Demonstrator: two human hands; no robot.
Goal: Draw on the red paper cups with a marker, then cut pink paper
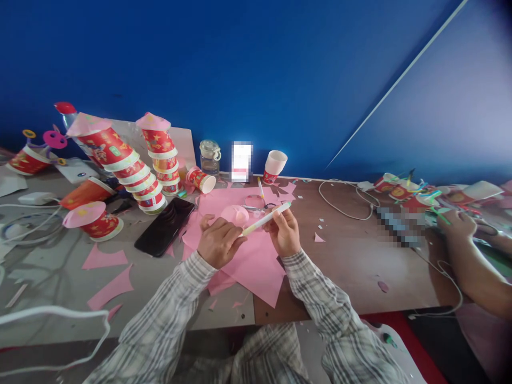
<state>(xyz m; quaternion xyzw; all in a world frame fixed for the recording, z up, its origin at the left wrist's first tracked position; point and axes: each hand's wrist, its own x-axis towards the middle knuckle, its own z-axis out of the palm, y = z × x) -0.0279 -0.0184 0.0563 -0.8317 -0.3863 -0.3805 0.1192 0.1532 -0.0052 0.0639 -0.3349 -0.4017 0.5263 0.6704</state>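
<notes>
A pale marker pen [266,218] with a light green end is held slantwise between my two hands over pink paper [256,272]. My left hand [220,240] is closed on its lower yellowish end. The fingers of my right hand [286,232] pinch it near the green end. Behind my hands lies a rounded pink paper piece [237,214], partly hidden. A pair of scissors [256,202] rests on the sheets behind the pen, and a yellow-and-white pen [261,189] lies farther back.
Stacked red paper cups [120,154] with pink tops stand at left, near a black phone [164,226]. A glass jar [210,157] and a white-and-red cup [274,166] stand by the blue wall. Pink scraps [110,285] litter the table. Another person's hand [458,226] is at right.
</notes>
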